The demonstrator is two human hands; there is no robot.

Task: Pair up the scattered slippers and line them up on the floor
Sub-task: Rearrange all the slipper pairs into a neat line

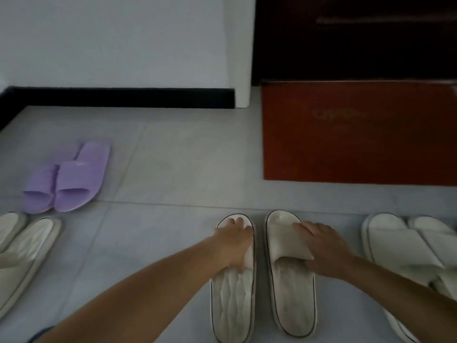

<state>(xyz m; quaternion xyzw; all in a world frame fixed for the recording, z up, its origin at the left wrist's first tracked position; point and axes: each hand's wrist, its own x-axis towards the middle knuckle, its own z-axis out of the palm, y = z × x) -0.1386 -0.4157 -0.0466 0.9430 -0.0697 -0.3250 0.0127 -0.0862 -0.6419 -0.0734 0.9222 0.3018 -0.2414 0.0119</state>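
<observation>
Slippers, cream with dark piping, sit side by side on the tiled floor (pixel 173 169), each under a grip: left hand (pixel 235 243) clasping the strap of the left slipper (pixel 232 300), right hand (pixel 326 248) grasping the right slipper (pixel 289 293) by its band, seemingly squaring the pair. Outside each grip lies another cream pair (pixel 400 243); purple slippers (pixel 69 181) and a red mat (pixel 358 134) lie beyond, bare tile between.

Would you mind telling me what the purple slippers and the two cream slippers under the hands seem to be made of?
The purple slippers look like moulded plastic or foam with a smooth, faintly ribbed, matte finish. The cream slippers appear to be soft fabric: their insoles show quilted ridges and their soles a dark piped edge, though blur leaves this uncertain.
</observation>
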